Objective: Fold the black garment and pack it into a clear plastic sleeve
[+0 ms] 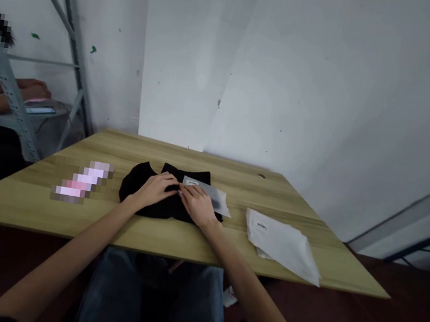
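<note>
A black folded garment (161,210) lies on the table in front of me; its exact kind is unclear. On its right part rests a translucent plastic bag (219,197) with a small white barcode label and something dark showing through. My left hand (157,190) is over the middle of the garment, its fingertips drawn together near the bag's left end; what they pinch is hidden. Close beside it, my right hand (198,205) lies across the bag, fingers bent and closed on its left edge. The fingertips of both hands almost meet.
A stack of whitish plastic bags (281,243) lies at the wooden table's (217,246) right front edge. A blurred pink-and-white item (82,180) is on the left. Beyond a metal frame (22,101), another person sits at far left. A white wall (293,86) stands behind the table.
</note>
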Available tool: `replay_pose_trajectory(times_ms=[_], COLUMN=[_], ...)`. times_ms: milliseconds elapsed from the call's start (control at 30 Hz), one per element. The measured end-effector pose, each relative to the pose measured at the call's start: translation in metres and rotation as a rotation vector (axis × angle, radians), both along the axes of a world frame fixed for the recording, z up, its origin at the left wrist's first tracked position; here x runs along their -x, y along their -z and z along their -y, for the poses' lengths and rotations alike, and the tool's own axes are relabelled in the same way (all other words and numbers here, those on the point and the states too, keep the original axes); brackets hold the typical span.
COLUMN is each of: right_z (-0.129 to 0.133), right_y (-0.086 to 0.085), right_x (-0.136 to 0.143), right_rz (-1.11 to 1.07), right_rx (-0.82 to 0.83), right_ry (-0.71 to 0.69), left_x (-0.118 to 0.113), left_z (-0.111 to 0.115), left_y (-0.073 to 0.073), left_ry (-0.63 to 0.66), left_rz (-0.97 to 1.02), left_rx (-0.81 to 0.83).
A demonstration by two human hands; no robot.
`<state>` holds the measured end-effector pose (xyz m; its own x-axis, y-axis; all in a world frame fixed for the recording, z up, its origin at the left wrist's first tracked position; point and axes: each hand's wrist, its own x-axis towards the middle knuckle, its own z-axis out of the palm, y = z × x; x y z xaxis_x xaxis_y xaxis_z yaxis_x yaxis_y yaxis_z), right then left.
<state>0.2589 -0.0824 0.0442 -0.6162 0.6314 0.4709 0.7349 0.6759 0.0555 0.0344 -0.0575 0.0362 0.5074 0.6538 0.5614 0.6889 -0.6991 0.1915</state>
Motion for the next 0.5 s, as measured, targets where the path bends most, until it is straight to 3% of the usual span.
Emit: replay_pose_trajectory(times_ms=[400,500], right_z=[0.0059,0.0077], right_y=[-0.0047,-0.0049], right_x=[0.0082,0.0098], right_rz=[-0.121,-0.095], right_rx=[-0.127,-0.138], right_ry=[0.077,0.073], left_x=[-0.0014,-0.0010], left_z=[0.0025,0.0032], left_y=[-0.0067,-0.0058], left_ry=[0.054,0.037], left_rz=[0.189,0.136], left_rx=[0.063,0.050])
